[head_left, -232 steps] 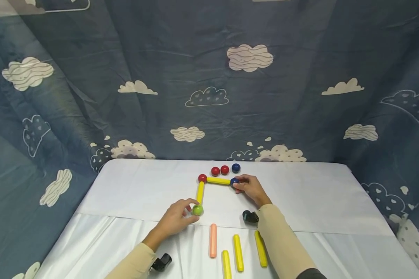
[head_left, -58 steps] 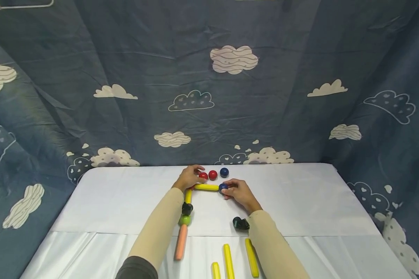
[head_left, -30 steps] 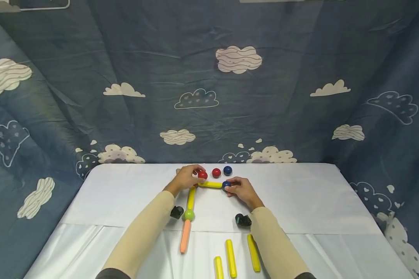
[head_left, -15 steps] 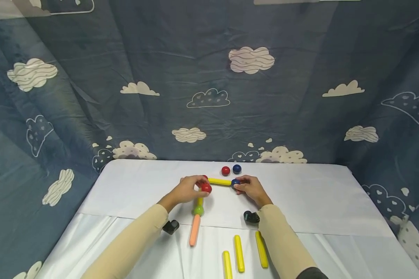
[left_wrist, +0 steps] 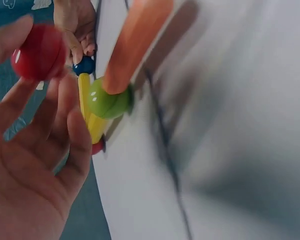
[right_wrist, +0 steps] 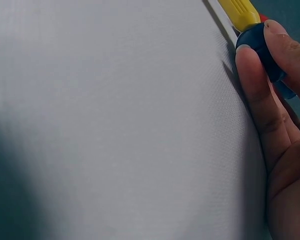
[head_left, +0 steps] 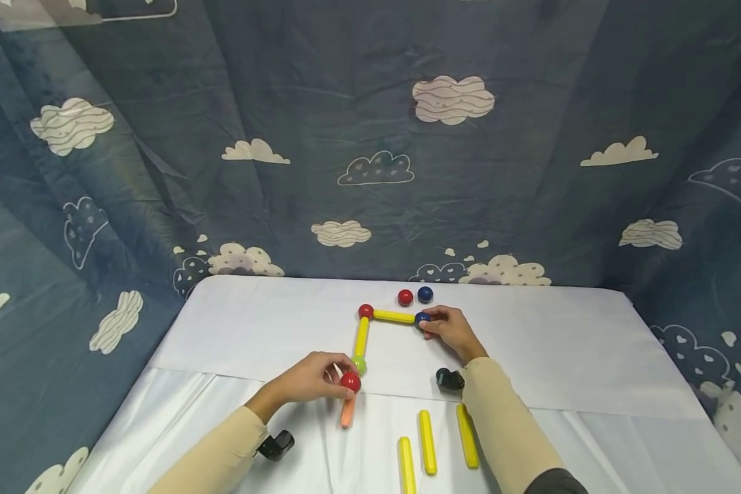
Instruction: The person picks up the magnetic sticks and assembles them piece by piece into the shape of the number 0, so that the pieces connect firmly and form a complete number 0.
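My left hand (head_left: pixel 311 379) pinches a red ball (head_left: pixel 350 382) (left_wrist: pixel 38 51) just above the orange rod (head_left: pixel 348 412) (left_wrist: pixel 134 42), close to the green ball (head_left: pixel 359 364) (left_wrist: pixel 109 101). From the green ball a yellow rod (head_left: pixel 361 336) runs up to a red corner ball (head_left: pixel 365 311). A second yellow rod (head_left: pixel 394 316) leads right to a blue ball (head_left: pixel 422 318) (right_wrist: pixel 262 47), which my right hand (head_left: pixel 446 328) pinches between fingers (right_wrist: pixel 255 90) and thumb.
A loose red ball (head_left: pixel 405 297) and a blue ball (head_left: pixel 425 294) lie behind the frame. Three spare yellow rods (head_left: pixel 428 442) lie near the front edge of the white table (head_left: pixel 562 357). A dark cloud-print cloth (head_left: pixel 370 137) hangs behind.
My left hand took a red ball from the back row and carried it toward me, down to the green ball and orange rod. The right hand has stayed on the blue ball.
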`<action>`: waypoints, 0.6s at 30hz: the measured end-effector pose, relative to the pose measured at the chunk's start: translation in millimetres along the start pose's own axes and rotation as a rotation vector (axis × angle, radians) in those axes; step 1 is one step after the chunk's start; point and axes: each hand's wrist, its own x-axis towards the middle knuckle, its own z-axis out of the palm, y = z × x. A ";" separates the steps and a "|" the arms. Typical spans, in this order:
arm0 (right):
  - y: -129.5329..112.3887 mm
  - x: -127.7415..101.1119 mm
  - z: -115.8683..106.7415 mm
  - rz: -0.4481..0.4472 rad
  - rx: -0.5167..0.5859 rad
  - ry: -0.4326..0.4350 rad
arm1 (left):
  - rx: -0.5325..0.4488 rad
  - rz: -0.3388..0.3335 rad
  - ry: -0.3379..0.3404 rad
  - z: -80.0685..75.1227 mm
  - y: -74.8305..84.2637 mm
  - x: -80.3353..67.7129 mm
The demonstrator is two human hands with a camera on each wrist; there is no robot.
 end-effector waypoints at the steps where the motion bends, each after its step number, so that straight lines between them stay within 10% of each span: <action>1: 0.2 0.5 0.5 0.001 0.000 -0.001 | -0.013 -0.012 -0.023 1.2 -1.1 -4.7; 18: -2.0 -1.5 0.8 0.002 -0.007 -0.005 | -0.089 0.081 -0.185 27.4 -23.8 -47.0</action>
